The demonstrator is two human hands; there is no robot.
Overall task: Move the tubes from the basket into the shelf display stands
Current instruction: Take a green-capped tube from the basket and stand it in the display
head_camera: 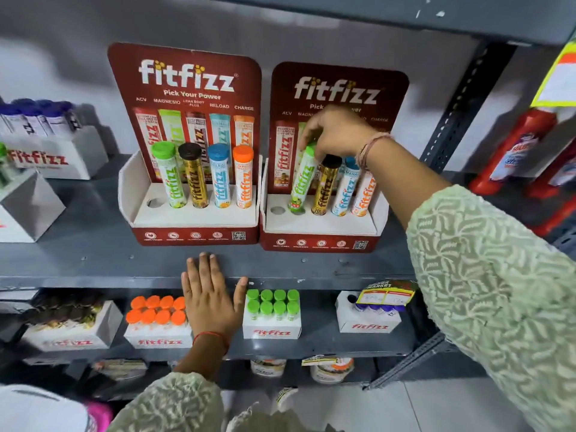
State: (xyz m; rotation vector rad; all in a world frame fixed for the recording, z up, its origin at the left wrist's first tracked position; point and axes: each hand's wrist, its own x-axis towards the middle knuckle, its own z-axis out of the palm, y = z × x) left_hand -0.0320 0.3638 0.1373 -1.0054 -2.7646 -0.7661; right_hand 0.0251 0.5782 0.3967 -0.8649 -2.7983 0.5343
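Observation:
Two red fitfizz display stands sit side by side on the grey shelf: the left stand (187,219) and the right stand (321,227). The left one holds green, black, blue and orange capped tubes, with its leftmost hole (155,202) bare. My right hand (338,132) grips the cap of a green tube (301,182), which leans with its base at the second hole of the right stand. Black, blue and orange tubes stand to its right; the leftmost hole (277,210) is bare. My left hand (210,296) rests flat on the shelf's front edge, holding nothing. No basket is visible.
White fitfizz boxes of orange-capped tubes (157,319), green-capped tubes (271,313) and purple-capped tubes (369,316) stand on the lower shelf. Another white box with blue-capped tubes (46,141) sits at the upper left. Red bottles (514,151) stand at right, behind a shelf upright (461,107).

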